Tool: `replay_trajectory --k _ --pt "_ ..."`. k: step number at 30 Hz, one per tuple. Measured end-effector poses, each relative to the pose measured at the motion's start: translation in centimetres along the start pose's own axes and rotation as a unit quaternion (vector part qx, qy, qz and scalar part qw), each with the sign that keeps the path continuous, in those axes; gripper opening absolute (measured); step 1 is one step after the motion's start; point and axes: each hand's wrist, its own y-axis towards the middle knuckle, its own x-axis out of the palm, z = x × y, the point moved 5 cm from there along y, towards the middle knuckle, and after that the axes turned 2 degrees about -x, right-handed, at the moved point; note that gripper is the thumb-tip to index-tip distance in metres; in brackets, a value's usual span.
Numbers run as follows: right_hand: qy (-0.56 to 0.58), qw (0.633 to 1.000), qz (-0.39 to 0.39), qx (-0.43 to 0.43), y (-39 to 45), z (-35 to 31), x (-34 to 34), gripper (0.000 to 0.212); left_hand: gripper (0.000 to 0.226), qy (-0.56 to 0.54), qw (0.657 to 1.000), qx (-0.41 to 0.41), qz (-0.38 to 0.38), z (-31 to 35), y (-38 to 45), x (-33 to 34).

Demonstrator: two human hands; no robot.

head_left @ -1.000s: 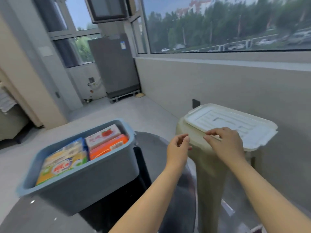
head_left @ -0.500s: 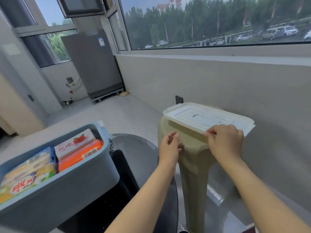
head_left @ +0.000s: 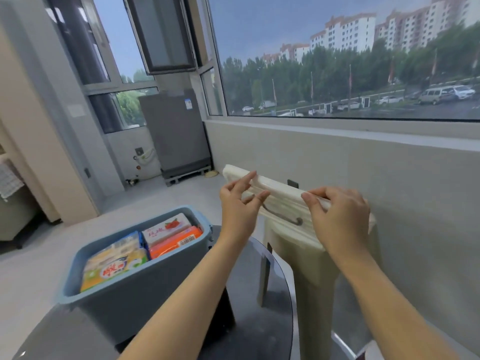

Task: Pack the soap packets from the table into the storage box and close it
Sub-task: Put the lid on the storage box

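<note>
The blue-grey storage box (head_left: 135,294) stands open on the dark round table (head_left: 249,307), left of my arms. Several soap packets fill it: a yellow-green one (head_left: 114,263), a white one with a strawberry (head_left: 166,228) and an orange one (head_left: 176,241). The white lid (head_left: 283,201) is lifted and tilted above a beige stool (head_left: 311,276), its underside turned toward me. My left hand (head_left: 240,206) pinches its left part near the upper edge. My right hand (head_left: 337,216) grips its right side.
The beige stool stands between the table and the wall under the big window. A grey appliance (head_left: 176,131) stands on a pallet in the far corner. Pale floor lies left of the table.
The lid lay flat on the stool a second ago. Both hands have since taken hold of it and lifted it, tilting it upright. The view has swung to the left, toward the box.
</note>
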Motion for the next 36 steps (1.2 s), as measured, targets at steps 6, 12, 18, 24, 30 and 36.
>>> replay_trajectory --k 6,12,18,24,30,36 --pt "0.178 0.979 -0.089 0.03 0.9 -6.2 -0.5 0.016 0.071 0.019 0.992 0.031 0.118 4.6 0.5 -9.3" --pt "0.292 0.943 -0.144 0.07 0.7 -11.0 1.6 0.016 0.059 0.06 0.978 0.028 0.197 5.5 -0.6 -19.0" --pt "0.364 0.903 -0.212 0.087 0.4 -15.0 5.1 0.013 0.035 0.076 0.977 -0.012 0.198 3.9 -2.6 -27.0" --pt "0.406 0.864 -0.278 0.103 0.4 -16.7 8.6 0.02 0.027 0.044 0.977 -0.067 0.197 1.6 -4.3 -32.3" --pt "0.376 0.891 -0.244 0.071 2.2 -16.8 11.6 0.023 0.035 0.043 0.966 -0.105 0.235 -0.1 -5.2 -33.8" --pt "0.341 0.907 -0.239 0.065 0.7 -15.2 14.8 0.047 0.029 0.027 0.946 -0.148 0.286 -2.7 -6.5 -33.8"
